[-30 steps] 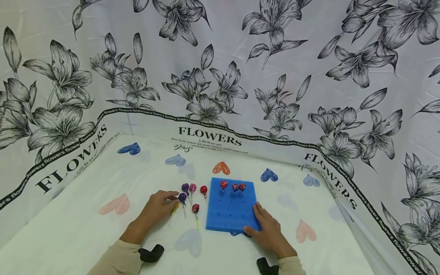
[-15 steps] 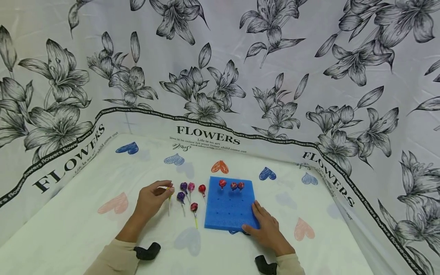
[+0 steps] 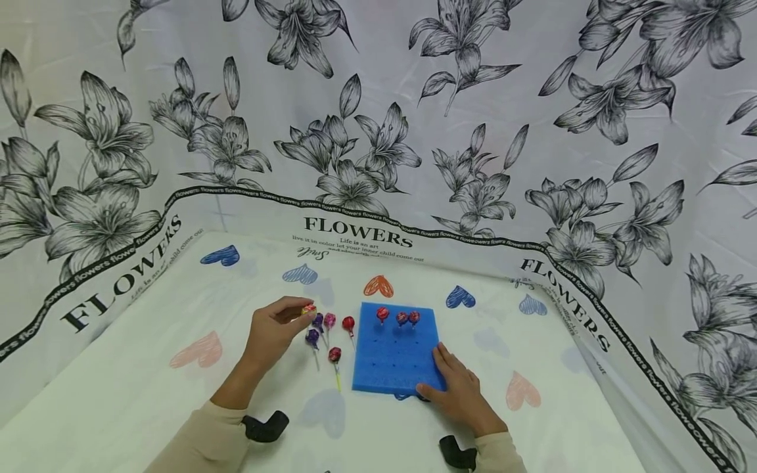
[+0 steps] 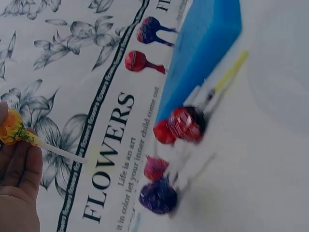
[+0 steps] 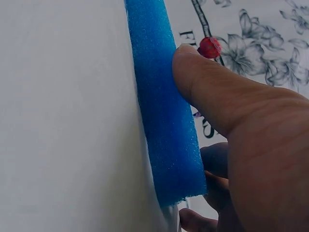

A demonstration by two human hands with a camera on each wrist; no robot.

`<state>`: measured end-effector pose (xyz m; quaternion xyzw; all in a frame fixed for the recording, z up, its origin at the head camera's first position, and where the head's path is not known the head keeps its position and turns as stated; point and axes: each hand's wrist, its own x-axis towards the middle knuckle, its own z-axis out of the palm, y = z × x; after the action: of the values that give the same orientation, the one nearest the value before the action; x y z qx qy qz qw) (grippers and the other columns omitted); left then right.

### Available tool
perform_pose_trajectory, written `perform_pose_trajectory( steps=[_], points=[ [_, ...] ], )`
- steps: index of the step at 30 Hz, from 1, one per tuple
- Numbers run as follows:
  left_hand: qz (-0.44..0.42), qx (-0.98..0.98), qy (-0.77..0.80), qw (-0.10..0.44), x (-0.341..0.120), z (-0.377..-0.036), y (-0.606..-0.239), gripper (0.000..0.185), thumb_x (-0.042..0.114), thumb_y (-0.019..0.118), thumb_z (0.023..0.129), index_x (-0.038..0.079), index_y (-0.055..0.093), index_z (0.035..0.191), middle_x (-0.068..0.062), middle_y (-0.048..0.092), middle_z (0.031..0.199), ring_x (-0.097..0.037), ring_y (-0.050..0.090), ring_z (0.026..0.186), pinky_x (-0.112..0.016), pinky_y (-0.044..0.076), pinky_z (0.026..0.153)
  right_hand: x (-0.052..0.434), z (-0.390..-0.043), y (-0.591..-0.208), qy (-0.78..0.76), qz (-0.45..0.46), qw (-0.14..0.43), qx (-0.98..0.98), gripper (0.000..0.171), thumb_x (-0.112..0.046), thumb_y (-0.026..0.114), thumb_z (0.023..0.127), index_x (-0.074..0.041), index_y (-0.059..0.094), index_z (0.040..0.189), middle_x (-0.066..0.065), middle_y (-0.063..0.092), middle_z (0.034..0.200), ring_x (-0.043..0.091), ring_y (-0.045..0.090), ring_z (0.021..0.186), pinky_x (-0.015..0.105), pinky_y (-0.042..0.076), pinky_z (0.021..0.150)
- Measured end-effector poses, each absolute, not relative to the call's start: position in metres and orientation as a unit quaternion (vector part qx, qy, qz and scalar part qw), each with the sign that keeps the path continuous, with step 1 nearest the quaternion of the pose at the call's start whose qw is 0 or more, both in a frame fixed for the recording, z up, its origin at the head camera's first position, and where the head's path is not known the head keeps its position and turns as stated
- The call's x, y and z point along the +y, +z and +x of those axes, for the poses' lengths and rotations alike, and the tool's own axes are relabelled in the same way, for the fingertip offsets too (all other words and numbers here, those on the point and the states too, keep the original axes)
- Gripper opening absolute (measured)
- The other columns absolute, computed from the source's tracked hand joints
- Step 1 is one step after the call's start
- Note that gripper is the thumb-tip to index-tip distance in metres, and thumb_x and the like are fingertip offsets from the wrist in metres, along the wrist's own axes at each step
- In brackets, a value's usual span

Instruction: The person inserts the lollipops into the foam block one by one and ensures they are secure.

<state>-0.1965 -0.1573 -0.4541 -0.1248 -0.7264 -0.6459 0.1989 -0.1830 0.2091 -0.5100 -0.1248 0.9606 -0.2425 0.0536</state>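
Observation:
My left hand (image 3: 269, 335) pinches a yellow-wrapped lollipop (image 4: 11, 129) by its head, above the tablecloth. Its white stick points away from the fingers in the left wrist view. Just right of that hand lie two purple lollipops (image 3: 311, 337), a pink one (image 3: 330, 320), a red one (image 3: 348, 323) and a dark red one with a yellow stick (image 3: 334, 355). Three red-headed lollipops (image 3: 382, 314) stand in the far row of a blue foam block (image 3: 396, 368). My right hand (image 3: 461, 394) rests on the block's near right corner, thumb at the near edge, fingers along the right side.
Several small holes show in the block's top, nearer than the standing lollipops. A white cloth with printed hearts (image 3: 378, 286) covers the table. Behind it hangs a flower-printed curtain (image 3: 355, 164). Each wrist wears a black mount (image 3: 266, 427).
My left hand has picked the yellow lollipop up from beside the purple ones, drawn it left, then brought it back right and raised it. The right hand and foam block have stayed put.

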Motion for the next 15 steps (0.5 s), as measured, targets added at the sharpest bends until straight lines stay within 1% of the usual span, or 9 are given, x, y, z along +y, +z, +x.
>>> perform_pose_trajectory(
  steps=[5, 8, 11, 15],
  points=[
    [-0.177, -0.715, -0.645, 0.202, -0.125, -0.195, -0.42, 0.024, -0.006, 0.069, 0.085, -0.009, 0.066, 0.109, -0.018, 0.066, 0.102, -0.019, 0.064, 0.092, -0.025, 0.051, 0.086, 0.211, -0.183, -0.509, -0.246, -0.122, 0.051, 0.96, 0.093, -0.059, 0.062, 0.086, -0.005, 0.026, 0.152, 0.012, 0.017, 0.158, 0.041, 0.016, 0.141, 0.068, 0.012, 0.104],
    [-0.19, -0.704, -0.653, 0.205, -0.111, -0.202, -0.415, 0.024, -0.005, 0.07, 0.085, -0.007, 0.067, 0.109, -0.015, 0.067, 0.102, -0.019, 0.064, 0.092, -0.026, 0.051, 0.087, 0.211, -0.183, -0.51, -0.251, -0.122, 0.055, 0.959, 0.093, -0.058, 0.063, 0.086, -0.005, 0.026, 0.152, 0.011, 0.017, 0.158, 0.041, 0.016, 0.141, 0.068, 0.011, 0.105],
    [-0.2, -0.696, -0.659, 0.203, -0.1, -0.212, -0.416, 0.023, -0.001, 0.07, 0.087, -0.002, 0.068, 0.11, -0.012, 0.067, 0.104, -0.02, 0.064, 0.094, -0.028, 0.052, 0.087, 0.211, -0.183, -0.51, -0.249, -0.122, 0.056, 0.959, 0.093, -0.058, 0.063, 0.086, -0.004, 0.026, 0.152, 0.011, 0.017, 0.158, 0.041, 0.016, 0.141, 0.068, 0.011, 0.105],
    [-0.216, -0.686, -0.665, 0.201, -0.084, -0.218, -0.413, 0.023, 0.006, 0.072, 0.087, 0.001, 0.07, 0.11, -0.013, 0.067, 0.106, -0.023, 0.064, 0.094, -0.031, 0.054, 0.082, 0.211, -0.183, -0.509, -0.245, -0.122, 0.057, 0.96, 0.092, -0.057, 0.063, 0.086, -0.005, 0.026, 0.152, 0.011, 0.016, 0.159, 0.04, 0.016, 0.141, 0.067, 0.012, 0.105]
  ],
)
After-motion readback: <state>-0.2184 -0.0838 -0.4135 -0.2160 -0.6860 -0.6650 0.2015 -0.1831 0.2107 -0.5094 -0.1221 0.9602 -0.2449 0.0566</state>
